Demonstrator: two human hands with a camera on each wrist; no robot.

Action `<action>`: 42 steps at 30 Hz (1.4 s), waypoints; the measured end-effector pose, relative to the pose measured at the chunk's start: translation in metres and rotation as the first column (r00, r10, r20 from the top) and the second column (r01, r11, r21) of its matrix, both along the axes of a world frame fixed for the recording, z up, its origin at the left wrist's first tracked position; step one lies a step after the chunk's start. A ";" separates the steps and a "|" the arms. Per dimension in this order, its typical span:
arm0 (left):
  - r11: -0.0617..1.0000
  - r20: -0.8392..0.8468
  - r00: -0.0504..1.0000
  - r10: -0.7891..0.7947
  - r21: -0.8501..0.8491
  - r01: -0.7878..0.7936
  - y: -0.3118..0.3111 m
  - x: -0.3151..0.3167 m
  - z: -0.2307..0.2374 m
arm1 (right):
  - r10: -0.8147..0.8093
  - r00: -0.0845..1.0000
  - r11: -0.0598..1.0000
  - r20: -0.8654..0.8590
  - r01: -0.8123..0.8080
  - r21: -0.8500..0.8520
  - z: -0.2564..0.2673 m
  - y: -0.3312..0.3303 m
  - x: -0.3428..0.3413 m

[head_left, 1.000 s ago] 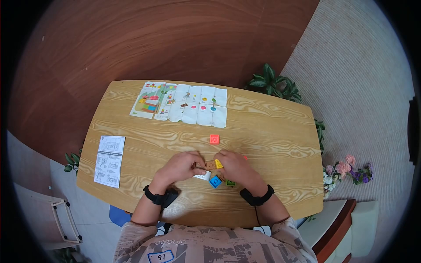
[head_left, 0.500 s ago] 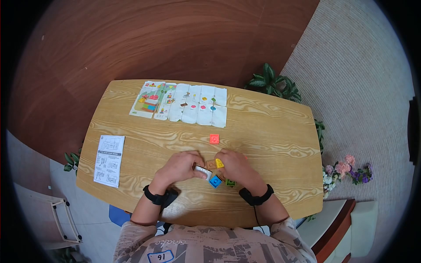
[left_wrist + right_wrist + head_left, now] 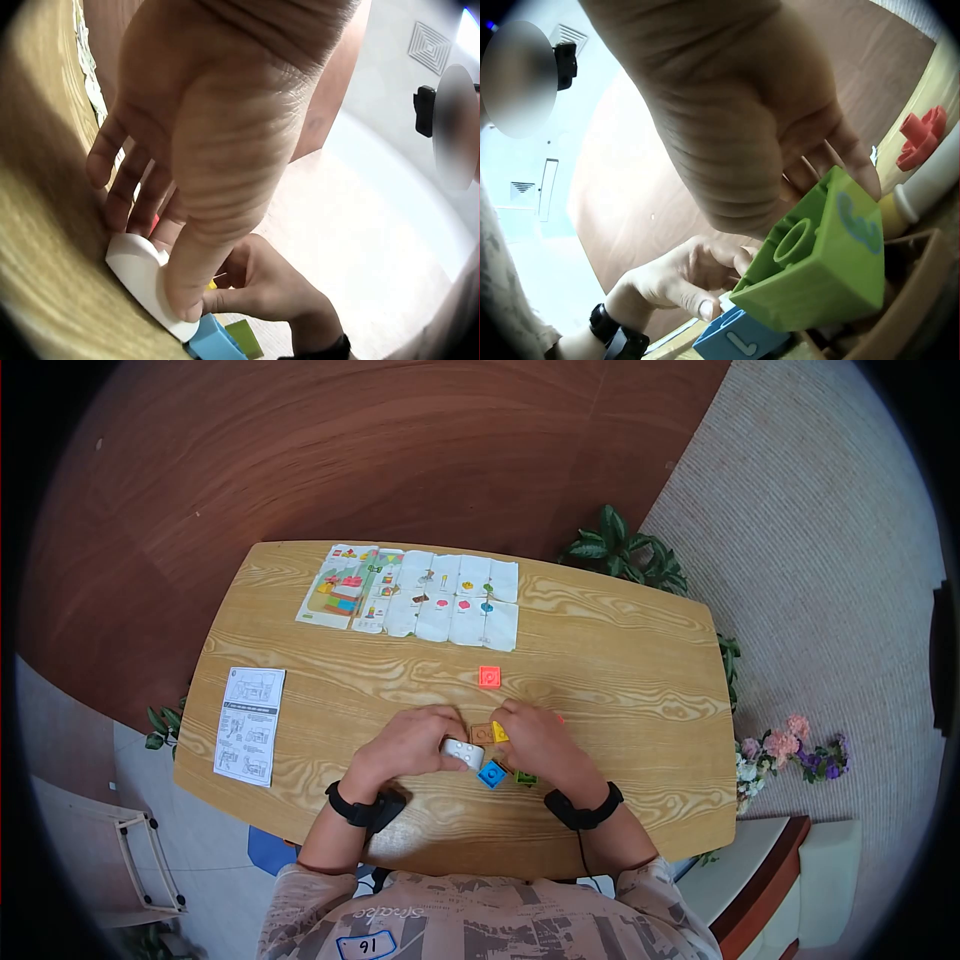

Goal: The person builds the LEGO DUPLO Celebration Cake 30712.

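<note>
My left hand (image 3: 413, 742) pinches a white curved piece (image 3: 463, 753) with studs, its thumb on the near side; in the left wrist view the white piece (image 3: 139, 274) is close to the tabletop. Across from it, my right hand (image 3: 542, 742) has curled fingers at a yellow piece (image 3: 501, 732), beside a brown piece (image 3: 481, 734); the fingertips are partly hidden. Between the hands lies a blue brick (image 3: 491, 774), with a green brick (image 3: 526, 779) to its right. The right wrist view shows the green brick (image 3: 825, 277) tilted, its hollow underside visible.
A red brick (image 3: 489, 677) lies beyond the hands. Picture sheets (image 3: 430, 598) are at the table's far side, and a printed page (image 3: 249, 727) is at the left. In the right wrist view, a red piece (image 3: 921, 137) lies near a white tube-shaped piece (image 3: 934, 176).
The white piece has turned in my left hand, and its studded face now shows more. My right hand has hardly moved; the yellow piece beside it has shifted slightly.
</note>
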State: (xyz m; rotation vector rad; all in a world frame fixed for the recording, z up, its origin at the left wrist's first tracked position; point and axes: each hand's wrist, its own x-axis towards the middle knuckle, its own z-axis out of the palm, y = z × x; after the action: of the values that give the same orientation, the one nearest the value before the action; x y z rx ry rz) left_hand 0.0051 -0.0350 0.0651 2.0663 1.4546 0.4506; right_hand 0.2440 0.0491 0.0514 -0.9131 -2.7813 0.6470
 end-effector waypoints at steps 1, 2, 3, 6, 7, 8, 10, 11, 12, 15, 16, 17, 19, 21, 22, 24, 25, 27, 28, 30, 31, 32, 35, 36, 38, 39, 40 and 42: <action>1.000 0.004 1.000 0.005 0.008 -0.005 0.000 0.000 0.000 | 0.003 1.000 1.000 -0.003 -0.003 0.002 0.001 0.000 0.000; 1.000 0.036 0.999 0.020 0.019 -0.020 0.001 -0.001 0.000 | -0.017 1.000 1.000 0.001 0.017 0.006 0.006 -0.002 0.000; 0.999 0.067 0.997 0.035 0.028 -0.037 0.003 -0.001 0.000 | -0.035 0.999 0.999 0.004 0.035 0.009 0.012 -0.005 0.000; 0.990 0.164 0.977 0.135 -0.056 -0.127 0.003 0.000 0.010 | -0.046 0.999 0.999 0.020 0.046 0.011 0.018 -0.007 0.000; 0.982 0.193 0.965 0.175 -0.101 -0.158 0.003 0.001 0.013 | -0.046 0.999 0.999 0.026 0.045 0.013 0.019 -0.006 0.000; 0.981 0.223 0.957 0.185 -0.091 -0.169 0.004 0.002 0.012 | -0.046 0.999 0.999 0.025 0.045 0.015 0.020 -0.006 0.000; 0.979 0.283 0.937 0.205 -0.072 -0.192 0.003 0.004 0.010 | -0.045 0.999 0.999 0.024 0.045 0.020 0.021 -0.007 -0.001; 0.980 0.288 0.937 0.197 -0.027 -0.198 0.003 0.005 0.009 | -0.046 0.999 0.999 0.022 0.045 0.021 0.021 -0.007 0.000; 0.979 0.292 0.938 0.189 0.018 -0.203 0.003 0.007 0.009 | -0.046 0.999 0.999 0.021 0.045 0.023 0.020 -0.007 0.000; 0.976 0.336 0.929 0.155 0.093 -0.196 0.004 0.009 0.006 | -0.052 0.999 0.998 -0.012 0.052 0.029 0.020 -0.009 0.000; 0.976 0.355 0.924 0.141 0.108 -0.190 0.005 0.009 0.006 | -0.055 0.998 0.998 -0.028 0.056 0.031 0.020 -0.009 0.000; 0.977 0.363 0.920 0.146 0.093 -0.192 0.005 0.010 0.006 | -0.058 0.998 0.998 -0.040 0.059 0.030 0.020 -0.009 0.001; 0.978 0.379 0.912 0.158 0.064 -0.196 0.005 0.011 0.008 | -0.061 0.996 0.998 -0.065 0.063 0.030 0.019 -0.009 0.002; 0.978 0.391 0.902 0.183 0.021 -0.207 0.005 0.011 0.009 | -0.074 0.991 0.997 -0.111 0.076 0.018 0.020 -0.010 0.003; 0.977 0.396 0.897 0.195 -0.001 -0.212 0.005 0.012 0.009 | -0.080 0.988 0.997 -0.134 0.082 0.012 0.020 -0.010 0.003; 0.976 0.401 0.896 0.192 0.019 -0.218 0.005 0.012 0.007 | -0.098 0.986 0.995 -0.138 0.098 -0.010 0.022 -0.011 0.004; 0.975 0.403 0.895 0.191 0.029 -0.221 0.005 0.012 0.006 | -0.107 0.984 0.994 -0.140 0.105 -0.021 0.023 -0.012 0.004; 0.975 0.407 0.894 0.187 0.037 -0.220 0.006 0.012 0.003 | -0.109 0.981 0.994 -0.161 0.104 -0.037 0.022 -0.012 0.005; 0.975 0.409 0.894 0.185 0.042 -0.220 0.006 0.012 0.002 | -0.110 0.979 0.994 -0.172 0.103 -0.046 0.022 -0.012 0.005; 0.974 0.435 0.879 0.197 0.015 -0.226 0.005 0.014 0.005 | -0.109 0.977 0.994 -0.181 0.101 -0.051 0.021 -0.011 0.005; 0.974 0.447 0.871 0.204 0.001 -0.229 0.005 0.014 0.006 | -0.108 0.977 0.994 -0.186 0.100 -0.053 0.021 -0.011 0.005; 0.967 0.451 0.865 0.222 0.010 -0.253 0.005 0.014 0.004 | -0.105 0.980 0.994 -0.168 0.098 -0.052 0.020 -0.010 0.006; 0.949 0.451 0.847 0.281 0.002 -0.316 0.007 0.012 -0.008 | -0.105 0.986 0.994 -0.130 0.100 -0.043 0.018 -0.008 0.006; 0.944 0.443 0.843 0.305 -0.022 -0.330 0.007 0.009 -0.011 | -0.109 0.985 0.994 -0.130 0.105 -0.036 0.016 -0.008 0.006; 0.933 0.447 0.829 0.335 -0.033 -0.359 0.007 0.008 -0.010 | -0.110 0.985 0.994 -0.135 0.107 -0.027 0.015 -0.007 0.006; 0.928 0.460 0.820 0.340 -0.022 -0.373 0.007 0.010 -0.007 | -0.106 0.985 0.994 -0.139 0.103 -0.026 0.016 -0.007 0.006; 0.922 0.473 0.811 0.345 -0.012 -0.386 0.006 0.011 -0.004 | -0.102 0.984 0.995 -0.143 0.100 -0.025 0.017 -0.007 0.006; 0.927 0.415 0.863 0.288 0.103 -0.359 0.005 0.013 0.001 | -0.100 0.985 0.995 -0.141 0.098 -0.023 0.017 -0.007 0.006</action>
State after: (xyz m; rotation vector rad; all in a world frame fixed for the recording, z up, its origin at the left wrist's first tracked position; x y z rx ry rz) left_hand 0.0179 -0.0298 0.0659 1.7167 1.5533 1.1036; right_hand 0.2498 0.0417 0.0679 -0.9611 -2.5914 0.6914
